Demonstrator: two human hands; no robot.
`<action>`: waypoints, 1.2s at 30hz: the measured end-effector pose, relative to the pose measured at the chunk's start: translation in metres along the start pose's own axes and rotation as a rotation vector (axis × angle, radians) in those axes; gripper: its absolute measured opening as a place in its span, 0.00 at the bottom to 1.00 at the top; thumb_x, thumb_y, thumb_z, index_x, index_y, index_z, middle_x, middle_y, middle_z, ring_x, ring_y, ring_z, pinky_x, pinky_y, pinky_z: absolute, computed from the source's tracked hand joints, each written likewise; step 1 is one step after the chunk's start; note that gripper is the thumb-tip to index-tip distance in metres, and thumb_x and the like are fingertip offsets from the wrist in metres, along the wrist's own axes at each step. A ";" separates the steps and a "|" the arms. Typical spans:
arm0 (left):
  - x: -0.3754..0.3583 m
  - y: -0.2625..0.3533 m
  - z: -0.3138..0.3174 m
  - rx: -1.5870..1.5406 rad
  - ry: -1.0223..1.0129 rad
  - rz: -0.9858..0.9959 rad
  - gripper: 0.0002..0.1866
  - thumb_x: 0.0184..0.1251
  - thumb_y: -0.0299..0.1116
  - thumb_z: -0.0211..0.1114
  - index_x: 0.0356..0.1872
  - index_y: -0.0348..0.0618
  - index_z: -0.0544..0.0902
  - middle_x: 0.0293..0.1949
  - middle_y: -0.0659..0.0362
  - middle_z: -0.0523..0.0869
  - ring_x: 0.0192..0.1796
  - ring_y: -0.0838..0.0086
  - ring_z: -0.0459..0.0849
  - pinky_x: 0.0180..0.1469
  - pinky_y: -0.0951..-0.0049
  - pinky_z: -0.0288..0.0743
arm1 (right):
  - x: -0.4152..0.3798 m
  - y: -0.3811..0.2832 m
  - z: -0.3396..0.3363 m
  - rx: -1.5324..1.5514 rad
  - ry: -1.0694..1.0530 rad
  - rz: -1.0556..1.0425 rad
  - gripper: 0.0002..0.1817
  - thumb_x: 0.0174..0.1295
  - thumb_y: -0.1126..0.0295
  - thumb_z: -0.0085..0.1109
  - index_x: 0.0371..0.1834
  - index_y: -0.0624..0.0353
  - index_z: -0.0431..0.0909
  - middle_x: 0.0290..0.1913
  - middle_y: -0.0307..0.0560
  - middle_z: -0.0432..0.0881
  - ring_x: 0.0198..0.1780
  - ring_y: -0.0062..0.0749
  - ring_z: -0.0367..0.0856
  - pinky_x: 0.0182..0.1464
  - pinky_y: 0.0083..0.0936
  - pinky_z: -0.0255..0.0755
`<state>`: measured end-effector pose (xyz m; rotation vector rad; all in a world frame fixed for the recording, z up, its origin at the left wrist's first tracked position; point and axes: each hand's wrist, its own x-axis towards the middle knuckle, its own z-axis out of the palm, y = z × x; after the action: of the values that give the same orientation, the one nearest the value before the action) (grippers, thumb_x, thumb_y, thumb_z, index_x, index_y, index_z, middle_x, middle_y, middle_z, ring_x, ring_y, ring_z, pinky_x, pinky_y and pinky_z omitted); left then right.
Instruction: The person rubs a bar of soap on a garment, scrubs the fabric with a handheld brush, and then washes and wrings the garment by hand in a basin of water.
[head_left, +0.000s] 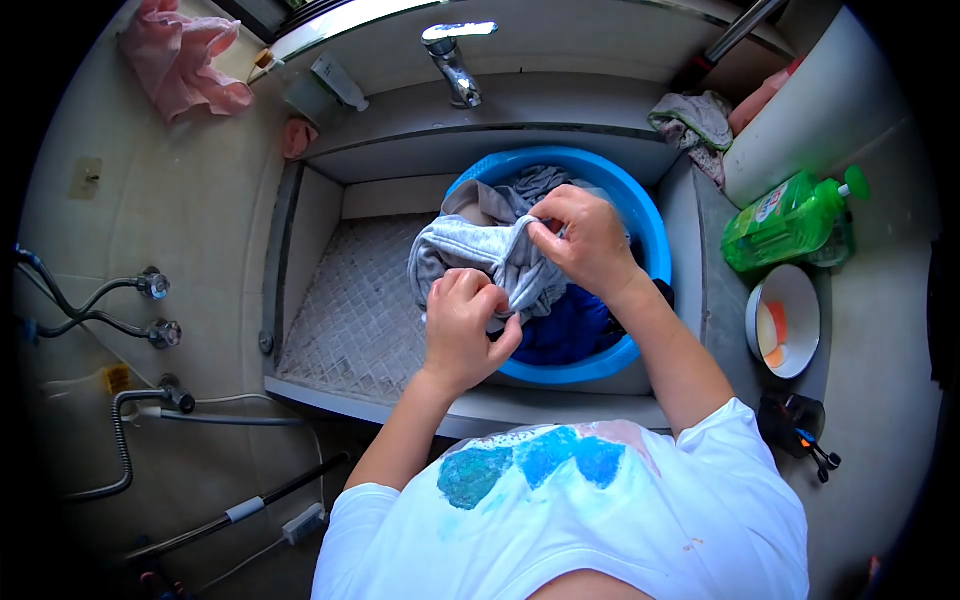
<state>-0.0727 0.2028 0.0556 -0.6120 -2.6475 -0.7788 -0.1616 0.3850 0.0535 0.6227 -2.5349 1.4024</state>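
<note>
A light grey garment (450, 250) is stretched between my two hands, over the left part of a blue basin (655, 235). With thumb and fingers closed, my right hand (583, 240) pinches the cloth near its upper edge. Lower and to the left, my left hand (463, 330) has its fingers curled on the lower edge of the same cloth. Part of the garment hangs past the basin's left rim. Inside the basin lie dark blue cloth (565, 330) and more grey cloth (540, 183), partly hidden under the garment and my right hand.
The basin stands in a grey sink with a ridged washboard slope (345, 310) on its left. A chrome faucet (458, 75) rises behind. On the right ledge are a green pump bottle (785, 220) and a white bowl (808, 320) with soap pieces. Pink cloth (180, 65) hangs upper left.
</note>
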 end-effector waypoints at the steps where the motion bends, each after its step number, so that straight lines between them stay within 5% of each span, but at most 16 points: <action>1: -0.001 0.000 -0.003 -0.029 -0.016 -0.044 0.09 0.47 0.30 0.71 0.27 0.44 0.78 0.33 0.57 0.76 0.41 0.61 0.76 0.45 0.61 0.69 | 0.000 -0.005 0.001 0.049 -0.025 -0.013 0.06 0.54 0.69 0.64 0.30 0.61 0.84 0.34 0.49 0.83 0.33 0.43 0.83 0.38 0.34 0.77; 2: 0.001 -0.006 0.000 -0.045 0.009 -0.091 0.13 0.47 0.36 0.74 0.27 0.45 0.77 0.33 0.57 0.77 0.42 0.61 0.77 0.45 0.60 0.70 | 0.001 -0.008 0.001 0.076 -0.059 -0.031 0.06 0.53 0.70 0.64 0.31 0.61 0.84 0.33 0.49 0.82 0.34 0.43 0.83 0.38 0.33 0.77; 5: 0.027 -0.009 0.002 -0.095 0.196 -0.207 0.13 0.52 0.31 0.72 0.35 0.42 0.77 0.34 0.54 0.79 0.38 0.59 0.80 0.41 0.61 0.74 | 0.001 -0.019 0.005 0.129 -0.106 -0.136 0.07 0.53 0.70 0.64 0.33 0.62 0.84 0.34 0.49 0.82 0.34 0.44 0.83 0.39 0.34 0.78; 11: 0.051 -0.024 0.001 -0.096 0.164 -0.097 0.08 0.56 0.24 0.67 0.35 0.40 0.77 0.34 0.52 0.82 0.36 0.60 0.82 0.39 0.64 0.75 | 0.003 -0.012 -0.008 -0.012 -0.062 -0.122 0.06 0.50 0.76 0.68 0.30 0.61 0.81 0.33 0.50 0.80 0.35 0.44 0.82 0.39 0.35 0.77; 14: 0.053 -0.023 0.000 -0.262 0.083 -0.272 0.05 0.59 0.24 0.65 0.33 0.37 0.77 0.25 0.52 0.81 0.26 0.62 0.81 0.31 0.68 0.73 | 0.001 -0.010 -0.010 -0.019 0.025 -0.115 0.07 0.52 0.72 0.68 0.32 0.62 0.80 0.32 0.50 0.81 0.33 0.43 0.81 0.37 0.35 0.76; 18: 0.047 -0.025 0.003 -0.362 0.089 -0.380 0.05 0.60 0.25 0.65 0.32 0.37 0.77 0.25 0.51 0.81 0.27 0.63 0.82 0.31 0.68 0.74 | -0.015 -0.022 0.002 0.258 0.013 -0.165 0.08 0.62 0.69 0.61 0.36 0.63 0.81 0.32 0.55 0.82 0.35 0.48 0.81 0.38 0.36 0.75; 25: 0.041 -0.012 0.005 -0.246 0.177 -0.328 0.04 0.60 0.26 0.65 0.33 0.40 0.78 0.27 0.53 0.82 0.29 0.62 0.83 0.32 0.66 0.75 | -0.040 -0.008 0.052 0.366 0.037 -0.148 0.09 0.66 0.74 0.50 0.45 0.68 0.74 0.42 0.65 0.80 0.42 0.59 0.79 0.46 0.42 0.73; 27: 0.039 -0.004 0.004 -0.055 0.210 -0.124 0.04 0.57 0.25 0.65 0.32 0.41 0.78 0.29 0.54 0.82 0.31 0.59 0.83 0.35 0.63 0.74 | -0.045 -0.007 0.059 0.336 -0.076 -0.066 0.09 0.65 0.77 0.48 0.45 0.68 0.74 0.43 0.66 0.79 0.45 0.61 0.77 0.47 0.42 0.72; 29: 0.036 -0.002 0.006 -0.002 0.214 -0.033 0.05 0.55 0.25 0.64 0.32 0.42 0.78 0.29 0.55 0.82 0.33 0.59 0.82 0.36 0.62 0.73 | -0.044 0.000 0.060 0.303 -0.163 0.010 0.11 0.61 0.78 0.48 0.45 0.67 0.75 0.43 0.66 0.79 0.46 0.60 0.77 0.50 0.43 0.72; 33: 0.032 0.006 0.004 0.086 0.112 0.006 0.06 0.55 0.25 0.66 0.32 0.42 0.78 0.31 0.55 0.82 0.35 0.59 0.83 0.39 0.64 0.74 | -0.037 0.007 0.049 -0.165 -0.090 -0.159 0.10 0.55 0.76 0.53 0.38 0.63 0.81 0.42 0.59 0.82 0.46 0.58 0.79 0.48 0.45 0.74; 36: 0.031 0.009 0.010 0.013 0.187 -0.004 0.06 0.56 0.24 0.66 0.32 0.41 0.78 0.30 0.54 0.82 0.34 0.58 0.82 0.36 0.64 0.74 | -0.034 0.006 0.046 0.064 -0.189 0.008 0.10 0.54 0.79 0.54 0.38 0.63 0.81 0.40 0.56 0.84 0.42 0.44 0.83 0.44 0.38 0.76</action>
<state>-0.0967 0.2252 0.0647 -0.5050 -2.4820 -0.7792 -0.1319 0.3584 0.0126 0.7922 -2.6456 1.4987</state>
